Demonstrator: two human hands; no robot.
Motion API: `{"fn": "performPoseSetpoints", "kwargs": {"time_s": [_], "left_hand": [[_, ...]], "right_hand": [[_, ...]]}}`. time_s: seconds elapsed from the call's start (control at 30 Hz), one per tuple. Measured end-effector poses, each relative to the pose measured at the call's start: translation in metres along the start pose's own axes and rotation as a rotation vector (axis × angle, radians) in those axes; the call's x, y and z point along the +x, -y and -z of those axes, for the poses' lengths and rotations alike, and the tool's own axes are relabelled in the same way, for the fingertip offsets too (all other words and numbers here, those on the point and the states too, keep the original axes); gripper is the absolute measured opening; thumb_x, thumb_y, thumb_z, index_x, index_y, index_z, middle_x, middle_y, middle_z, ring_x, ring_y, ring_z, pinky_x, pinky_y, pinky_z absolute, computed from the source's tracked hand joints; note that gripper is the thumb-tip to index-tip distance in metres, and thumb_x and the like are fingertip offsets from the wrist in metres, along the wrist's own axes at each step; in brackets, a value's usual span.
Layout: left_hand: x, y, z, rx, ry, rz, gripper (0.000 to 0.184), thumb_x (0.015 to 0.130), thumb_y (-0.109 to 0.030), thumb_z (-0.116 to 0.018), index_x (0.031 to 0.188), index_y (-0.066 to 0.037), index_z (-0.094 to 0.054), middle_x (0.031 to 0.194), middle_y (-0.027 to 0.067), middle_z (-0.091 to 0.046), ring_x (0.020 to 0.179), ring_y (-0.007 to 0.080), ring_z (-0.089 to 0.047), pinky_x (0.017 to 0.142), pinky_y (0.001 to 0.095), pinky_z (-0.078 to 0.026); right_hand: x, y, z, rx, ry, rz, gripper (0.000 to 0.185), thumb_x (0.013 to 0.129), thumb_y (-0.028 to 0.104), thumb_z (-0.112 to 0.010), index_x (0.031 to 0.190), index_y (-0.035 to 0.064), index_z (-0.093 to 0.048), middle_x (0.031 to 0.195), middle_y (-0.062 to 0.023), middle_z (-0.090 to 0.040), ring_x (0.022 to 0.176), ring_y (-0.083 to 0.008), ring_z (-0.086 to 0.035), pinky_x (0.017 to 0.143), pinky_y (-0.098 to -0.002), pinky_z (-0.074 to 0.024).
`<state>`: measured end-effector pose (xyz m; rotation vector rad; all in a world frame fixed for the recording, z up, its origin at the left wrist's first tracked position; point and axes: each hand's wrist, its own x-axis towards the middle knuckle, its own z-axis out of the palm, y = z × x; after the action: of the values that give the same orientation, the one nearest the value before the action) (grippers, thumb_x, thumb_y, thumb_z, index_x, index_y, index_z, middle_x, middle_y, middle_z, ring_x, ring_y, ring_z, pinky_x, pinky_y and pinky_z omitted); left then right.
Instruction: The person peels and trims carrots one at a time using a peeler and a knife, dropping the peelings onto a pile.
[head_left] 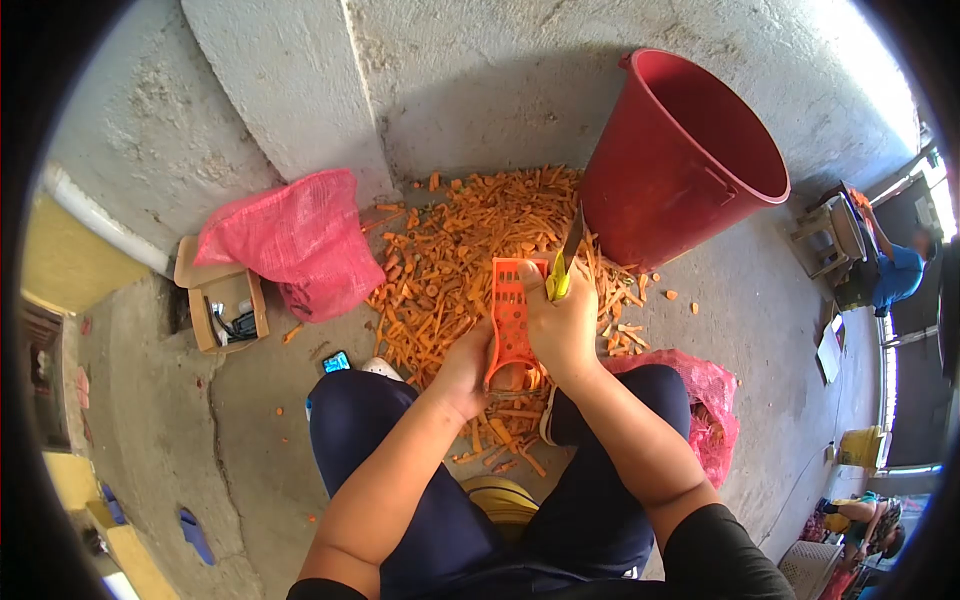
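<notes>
In front of my knees is an orange perforated plastic basket [511, 322], tipped so that its holed side faces up. My left hand [466, 368] is closed on its near left side. My right hand [560, 312] grips a knife [572, 243] by its yellow handle, blade pointing away from me, while the thumb presses on the basket's right edge. Some orange pieces show at the basket's near end. Beneath and beyond both hands spreads a large heap of cut carrot pieces [440, 262] on the floor.
A tall red bin [640, 170] stands behind the heap. Pink mesh sacks lie left [300, 240] and right [712, 430]. A cardboard box [228, 300], a phone [336, 361] and a blue slipper [196, 535] are at left. Other people [900, 275] are far right.
</notes>
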<state>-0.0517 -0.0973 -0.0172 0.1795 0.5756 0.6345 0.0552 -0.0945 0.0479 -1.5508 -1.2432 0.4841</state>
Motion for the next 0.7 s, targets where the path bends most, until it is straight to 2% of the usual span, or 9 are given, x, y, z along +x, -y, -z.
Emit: {"fn": "performPoseSetpoints", "kwargs": {"time_s": [0.13,0.23,0.27,0.37,0.4,0.47,0.53,0.63,0.7], "left_hand": [[-0.002,0.002,-0.003,0.155,-0.018,-0.032,0.031,0.089,-0.026,-0.031,0.101,-0.003,-0.048,0.089,0.0105,-0.056,0.075,0.0201,-0.057,0.065,0.0329,-0.05],[-0.007,0.004,-0.005,0.306,0.038,-0.002,0.031,0.089,-0.03,-0.032,0.102,-0.006,-0.046,0.085,0.0095,-0.056,0.071,0.0185,-0.057,0.062,0.0314,-0.049],[-0.015,0.007,-0.006,0.308,0.079,0.018,0.03,0.089,-0.031,-0.033,0.102,-0.007,-0.046,0.084,0.0091,-0.056,0.07,0.0179,-0.056,0.061,0.031,-0.049],[-0.02,0.016,-0.004,0.32,0.127,0.051,0.031,0.089,-0.035,-0.036,0.103,-0.009,-0.043,0.081,0.0083,-0.055,0.068,0.0169,-0.056,0.058,0.0302,-0.048],[-0.02,0.016,-0.003,0.327,0.129,0.053,0.031,0.088,-0.036,-0.037,0.103,-0.009,-0.043,0.08,0.0081,-0.055,0.067,0.0167,-0.056,0.057,0.03,-0.048],[-0.017,0.01,-0.004,0.255,0.037,0.062,0.032,0.086,-0.037,-0.041,0.102,-0.009,-0.046,0.079,0.0077,-0.056,0.067,0.0175,-0.057,0.054,0.0313,-0.048],[-0.012,0.004,0.002,0.14,-0.037,0.088,0.033,0.086,-0.037,-0.042,0.101,-0.009,-0.048,0.079,0.0077,-0.057,0.067,0.0178,-0.058,0.053,0.0318,-0.048],[-0.007,-0.002,0.001,0.042,-0.047,0.048,0.034,0.088,-0.036,-0.035,0.101,-0.008,-0.05,0.083,0.0083,-0.059,0.069,0.019,-0.059,0.055,0.0334,-0.049],[-0.004,-0.002,-0.001,-0.013,-0.097,-0.012,0.035,0.089,-0.032,-0.029,0.103,-0.007,-0.049,0.088,0.0087,-0.058,0.075,0.0206,-0.059,0.062,0.0352,-0.05]], "right_hand": [[0.004,-0.002,0.001,-0.074,0.025,-0.041,0.016,0.083,0.015,-0.051,0.079,-0.0002,-0.054,0.054,-0.0104,-0.052,0.047,-0.0173,-0.048,0.046,-0.0296,-0.039],[0.023,-0.024,0.001,-0.128,-0.14,-0.015,0.016,0.084,0.015,-0.05,0.08,0.0008,-0.055,0.057,-0.0099,-0.054,0.048,-0.0168,-0.049,0.046,-0.0301,-0.0393],[0.039,-0.028,0.008,-0.098,-0.176,-0.212,0.016,0.084,0.016,-0.049,0.081,0.0014,-0.056,0.06,-0.0092,-0.055,0.05,-0.0154,-0.05,0.046,-0.0301,-0.0396],[0.078,-0.069,0.03,-0.155,-0.447,-0.199,0.021,0.084,0.02,-0.051,0.079,0.0002,-0.056,0.054,-0.0055,-0.052,0.043,-0.0125,-0.044,0.043,-0.028,-0.0371],[0.082,-0.066,0.036,-0.074,-0.428,-0.26,0.022,0.084,0.021,-0.051,0.078,-0.0001,-0.056,0.052,-0.0034,-0.049,0.043,-0.0107,-0.042,0.042,-0.027,-0.0355],[0.073,-0.058,0.032,0.0,-0.393,-0.211,0.022,0.085,0.02,-0.051,0.079,-0.0002,-0.056,0.051,-0.0008,-0.046,0.044,-0.0082,-0.039,0.042,-0.0257,-0.0344],[0.049,-0.034,0.023,0.162,-0.236,-0.213,0.022,0.085,0.02,-0.05,0.08,-0.0007,-0.056,0.056,0.0042,-0.045,0.049,-0.0042,-0.038,0.045,-0.022,-0.0329],[0.013,-0.007,0.012,0.173,-0.031,-0.142,0.021,0.085,0.021,-0.05,0.08,0.0009,-0.055,0.061,0.0034,-0.047,0.053,-0.0046,-0.041,0.048,-0.0199,-0.0341],[0.001,-0.007,0.001,0.175,0.015,-0.103,0.018,0.084,0.018,-0.052,0.081,0.0003,-0.054,0.057,-0.004,-0.05,0.051,-0.0103,-0.045,0.049,-0.0261,-0.0387]]}}
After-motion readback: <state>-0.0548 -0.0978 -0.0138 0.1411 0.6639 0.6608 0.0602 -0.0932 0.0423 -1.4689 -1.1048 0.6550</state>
